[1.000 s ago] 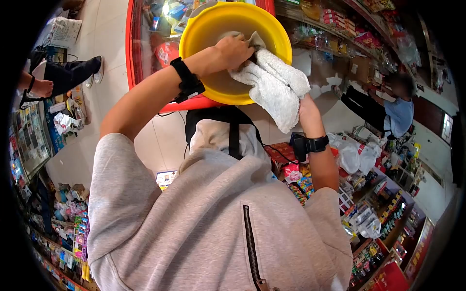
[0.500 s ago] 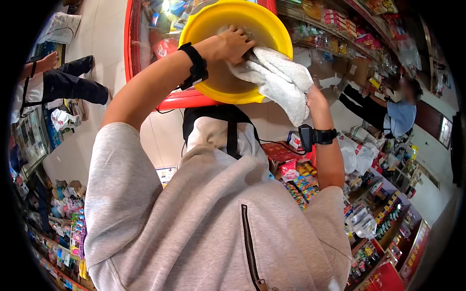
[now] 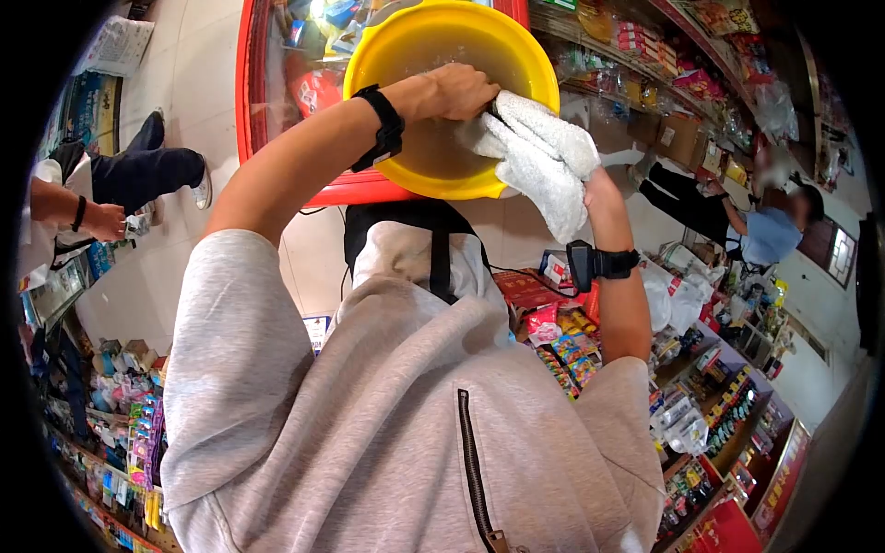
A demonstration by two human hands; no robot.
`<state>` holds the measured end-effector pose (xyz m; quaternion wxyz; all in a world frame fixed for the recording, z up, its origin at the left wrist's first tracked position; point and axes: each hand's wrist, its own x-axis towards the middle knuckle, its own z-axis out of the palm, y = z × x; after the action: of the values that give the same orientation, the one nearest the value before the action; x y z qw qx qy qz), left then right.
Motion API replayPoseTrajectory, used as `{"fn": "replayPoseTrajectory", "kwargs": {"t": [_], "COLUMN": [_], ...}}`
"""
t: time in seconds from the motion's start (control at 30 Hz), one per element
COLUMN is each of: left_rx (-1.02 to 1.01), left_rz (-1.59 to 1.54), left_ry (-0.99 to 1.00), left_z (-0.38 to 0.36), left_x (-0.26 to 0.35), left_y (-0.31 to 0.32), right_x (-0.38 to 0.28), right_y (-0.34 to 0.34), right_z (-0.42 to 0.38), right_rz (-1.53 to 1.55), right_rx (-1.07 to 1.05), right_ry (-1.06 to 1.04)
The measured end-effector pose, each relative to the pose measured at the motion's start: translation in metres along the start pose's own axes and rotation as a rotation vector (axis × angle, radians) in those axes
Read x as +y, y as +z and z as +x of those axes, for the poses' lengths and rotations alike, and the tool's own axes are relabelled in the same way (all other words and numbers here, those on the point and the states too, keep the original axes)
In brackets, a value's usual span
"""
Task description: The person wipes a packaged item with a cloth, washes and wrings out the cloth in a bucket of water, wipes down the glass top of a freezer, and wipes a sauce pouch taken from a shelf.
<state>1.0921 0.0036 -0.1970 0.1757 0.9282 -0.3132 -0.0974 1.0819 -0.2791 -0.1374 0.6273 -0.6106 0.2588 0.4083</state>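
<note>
A white towel [image 3: 539, 152] drapes over the right rim of a yellow basin [image 3: 544, 69], which holds murky water [image 3: 433, 152]. My left hand [image 3: 461, 90] is above the water, its fingers curled closed on the towel's inner end. My right hand [image 3: 604, 192] grips the outer end beyond the rim; the cloth hides most of its fingers. Part of the towel hangs below the rim, and its inner part reaches down towards the water. Dark bands sit on both of my wrists.
The basin stands on a red-edged glass display case [image 3: 247, 101] with packets inside. Stocked shelves [image 3: 636, 46] are at upper right, and packaged goods [image 3: 572, 350] lie below my right arm. One person [image 3: 770, 235] stands at right; another person's hand [image 3: 106, 221] shows at left.
My left hand has gone from spread fingers over the water to a closed grip, shifting slightly right and down. The towel is more bunched. The person at left has moved an arm lower.
</note>
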Motion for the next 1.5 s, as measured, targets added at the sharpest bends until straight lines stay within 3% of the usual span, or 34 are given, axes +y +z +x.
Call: {"fn": "replayPoseTrajectory", "kwargs": {"t": [0.07, 0.13, 0.23, 0.43, 0.57, 0.63, 0.67, 0.73, 0.87, 0.93, 1.03, 1.17, 1.23, 1.27, 1.33, 1.5], "left_rx": [0.070, 0.154, 0.078, -0.003, 0.038, 0.283, 0.280, 0.521, 0.345, 0.092, -0.051, -0.022, 0.287, 0.287, 0.081, 0.099], "left_rz": [-0.009, -0.214, -0.396, -0.225, -0.214, -0.250, -0.249, -0.213, -0.327, -0.291, -0.191, -0.249, -0.294, -0.294, -0.346, -0.363], "left_ry": [0.028, -0.029, -0.073, -0.123, -0.161, -0.080, -0.079, 0.117, 0.068, -0.040, -0.087, -0.109, 0.039, 0.039, -0.066, -0.054], "left_z": [0.001, 0.002, 0.006, 0.010, 0.007, 0.007, 0.009, 0.013, 0.015, 0.017, 0.019, 0.018, 0.020, 0.023, 0.025, 0.025], "left_x": [0.003, 0.010, 0.013, 0.008, 0.012, 0.015, 0.017, 0.018, 0.020, 0.020, 0.020, 0.021, 0.022, 0.020, 0.024, 0.024], "left_y": [0.003, 0.005, 0.008, 0.016, 0.012, 0.021, 0.025, 0.041, 0.049, 0.039, 0.030, 0.033, 0.046, 0.051, 0.047, 0.043], "right_x": [0.000, -0.004, -0.007, 0.001, 0.014, 0.018, 0.018, 0.021, 0.017, 0.013, 0.012, 0.012, 0.011, 0.011, 0.013, 0.017], "right_y": [0.000, 0.010, 0.027, 0.001, -0.016, -0.018, -0.019, -0.024, -0.019, -0.013, -0.005, 0.004, 0.005, 0.005, 0.000, -0.007], "right_z": [0.001, -0.008, -0.023, -0.002, 0.011, 0.011, 0.012, 0.015, 0.015, 0.010, 0.002, -0.005, -0.006, -0.006, -0.003, 0.006], "right_rz": [0.049, 0.014, 0.022, 0.195, 0.254, 0.270, 0.272, 0.352, 0.335, 0.287, 0.236, 0.178, 0.177, 0.177, 0.205, 0.263], "right_rx": [-0.026, -0.006, 0.024, -0.092, 0.004, -0.063, -0.063, -0.061, -0.119, -0.150, -0.146, -0.050, 0.000, -0.001, -0.001, -0.028], "right_ry": [0.013, -0.014, -0.042, -0.026, -0.028, -0.044, -0.043, -0.045, -0.045, -0.046, -0.052, -0.071, -0.052, -0.053, -0.059, -0.066]}}
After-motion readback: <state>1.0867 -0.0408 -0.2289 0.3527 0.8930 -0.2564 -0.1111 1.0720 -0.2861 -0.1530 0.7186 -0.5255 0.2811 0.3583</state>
